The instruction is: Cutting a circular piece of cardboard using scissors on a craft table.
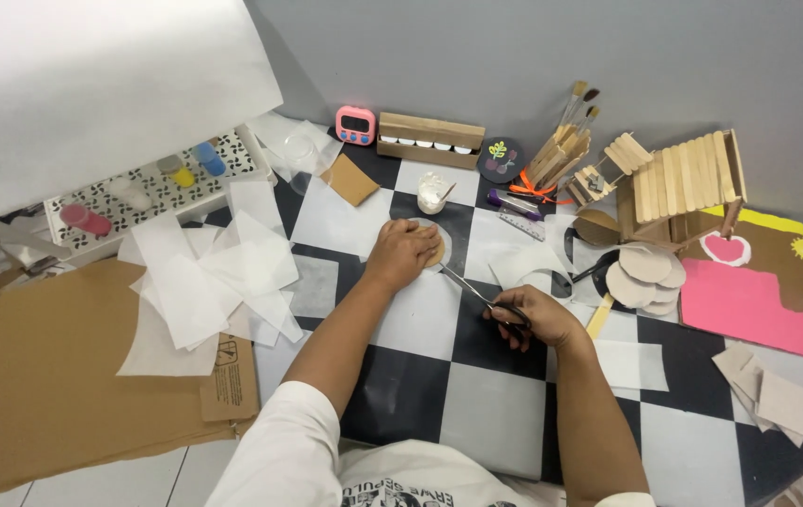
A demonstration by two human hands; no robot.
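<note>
My left hand (401, 252) lies palm-down on a round brown cardboard disc (438, 250) that rests on a white paper circle on the checkered table (490, 422). My right hand (530, 317) grips the black handles of a pair of scissors (478, 295). The blades point up-left toward the disc's edge, with their tips close to my left hand.
Loose white paper sheets (214, 272) and a big brown cardboard sheet (54, 376) lie at left. Cut discs (643, 272), a stick house (683, 178), pink card (749, 305), brushes (578, 108), a glue cup (431, 194), a pink timer (355, 125) and a paint tray (138, 188) ring the work spot.
</note>
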